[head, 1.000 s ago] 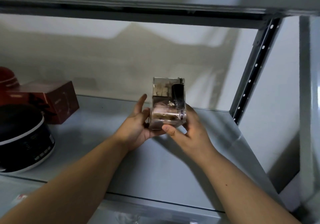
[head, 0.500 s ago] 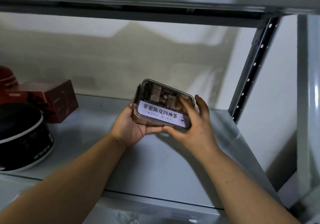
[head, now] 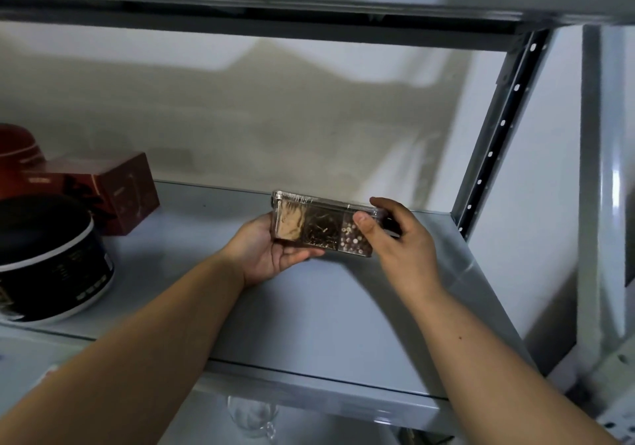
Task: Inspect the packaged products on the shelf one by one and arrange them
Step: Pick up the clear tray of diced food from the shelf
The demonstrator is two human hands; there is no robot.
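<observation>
A clear plastic box (head: 318,226) with three compartments of dried ingredients is held above the grey metal shelf (head: 309,314), its long side facing me. My left hand (head: 264,253) supports it from below and at its left end, fingers curled under it. My right hand (head: 398,238) grips its right end, the thumb pressed on the front face and the fingers behind.
At the shelf's left stand a black round tin with a white rim (head: 51,262), a dark red carton (head: 113,190) and a red rounded object (head: 17,149) behind it. A perforated upright post (head: 494,135) bounds the right side. A glass (head: 254,420) shows below the shelf.
The box was turned from upright on end, to its labelled face towards me, to its side now showing the three compartments. Both hands shifted their hold and the box moved slightly right.
</observation>
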